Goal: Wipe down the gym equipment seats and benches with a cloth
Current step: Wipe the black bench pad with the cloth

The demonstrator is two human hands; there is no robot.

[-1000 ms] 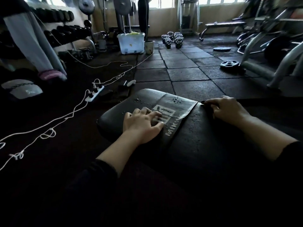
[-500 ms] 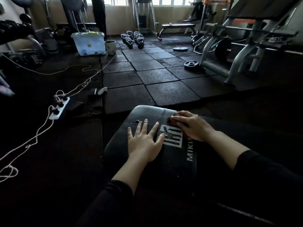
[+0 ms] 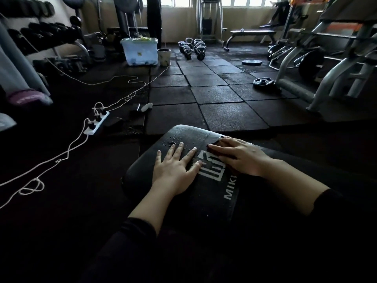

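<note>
A black padded bench seat (image 3: 183, 133) with a white printed logo lies low in front of me. Water droplets (image 3: 173, 142) sit on its far end. My left hand (image 3: 175, 168) rests flat on the pad, fingers spread, just left of the logo. Straight fingers of my right hand (image 3: 240, 158) press a dark cloth (image 3: 219, 141) onto the pad at the logo's top right. Most of the cloth is hidden under the hand; only a dark edge shows past the fingertips.
A white power strip (image 3: 95, 123) and loose white cables cross the floor to the left. Behind stand a plastic bin (image 3: 140, 51), kettlebells (image 3: 191, 49) and a flat bench (image 3: 251, 33). A weight plate (image 3: 263, 81) and a machine frame (image 3: 326, 78) are at right.
My right hand slid with the cloth from the pad's right edge leftward onto the logo. The left hand stayed flat on the pad. My view swung around.
</note>
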